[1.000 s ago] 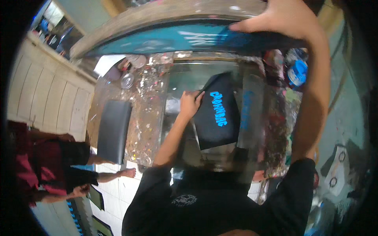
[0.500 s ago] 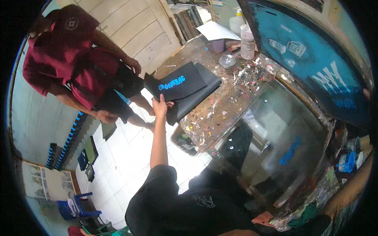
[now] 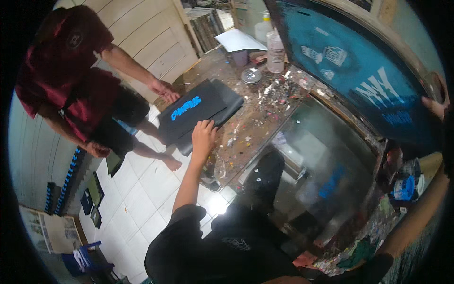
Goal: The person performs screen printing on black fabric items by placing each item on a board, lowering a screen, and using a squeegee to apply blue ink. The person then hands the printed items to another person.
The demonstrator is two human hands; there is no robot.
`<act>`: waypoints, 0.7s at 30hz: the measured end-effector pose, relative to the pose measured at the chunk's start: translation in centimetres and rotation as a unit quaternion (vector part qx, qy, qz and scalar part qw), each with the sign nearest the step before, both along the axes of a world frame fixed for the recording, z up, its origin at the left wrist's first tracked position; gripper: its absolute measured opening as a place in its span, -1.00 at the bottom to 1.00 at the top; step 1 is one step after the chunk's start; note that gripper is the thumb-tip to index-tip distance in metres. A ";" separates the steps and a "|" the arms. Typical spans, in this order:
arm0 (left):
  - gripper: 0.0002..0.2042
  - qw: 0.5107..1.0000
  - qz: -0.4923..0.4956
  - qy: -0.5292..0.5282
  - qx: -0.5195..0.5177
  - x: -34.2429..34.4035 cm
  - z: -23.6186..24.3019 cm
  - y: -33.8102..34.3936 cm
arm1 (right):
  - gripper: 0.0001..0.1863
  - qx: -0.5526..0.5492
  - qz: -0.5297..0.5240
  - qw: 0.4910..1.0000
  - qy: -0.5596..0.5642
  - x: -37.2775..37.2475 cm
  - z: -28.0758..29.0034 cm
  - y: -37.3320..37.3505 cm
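Bearing paint spatter (image 3: pixel 278 96), tbl (image 3: pixel 239 132) holds blk panel (image 3: pixel 195 114) by wht-tiled flr (image 3: pixel 135 189).

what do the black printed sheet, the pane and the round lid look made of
Black printed sheet: matte, perhaps fabric or soft synthetic, showing little shine. Pane: probably glass, glossy, partly see-through, with reflections. Round lid: likely metal, silvery with glints.

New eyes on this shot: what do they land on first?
Probably the big blue framed screen at upper right, with the right hand at its outer edge. Next, the black sheet with bright blue lettering on the paint-spattered table, left hand at its near edge. Then the co-worker in dark red at left, one hand by the sheet's far edge.
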State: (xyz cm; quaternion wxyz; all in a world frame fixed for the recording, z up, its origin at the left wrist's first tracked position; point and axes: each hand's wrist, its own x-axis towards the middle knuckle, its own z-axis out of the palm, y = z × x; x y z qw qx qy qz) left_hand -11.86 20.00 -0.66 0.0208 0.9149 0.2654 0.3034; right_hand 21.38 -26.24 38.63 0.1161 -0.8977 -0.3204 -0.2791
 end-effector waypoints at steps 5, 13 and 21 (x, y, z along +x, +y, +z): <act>-0.78 0.996 -0.024 0.046 -0.073 -0.3 1.4 1.2 | -0.30 -0.004 -0.004 1.000 -0.001 0.1 0.3 0.6; -0.75 0.994 -0.014 0.105 0.040 -0.3 0.3 1.8 | -0.33 -0.005 -0.003 1.000 -0.001 -0.4 1.3 1.0; -0.62 0.989 -0.015 0.118 0.083 -0.6 0.1 1.6 | -0.35 -0.022 -0.015 1.000 -0.004 -1.1 3.2 0.6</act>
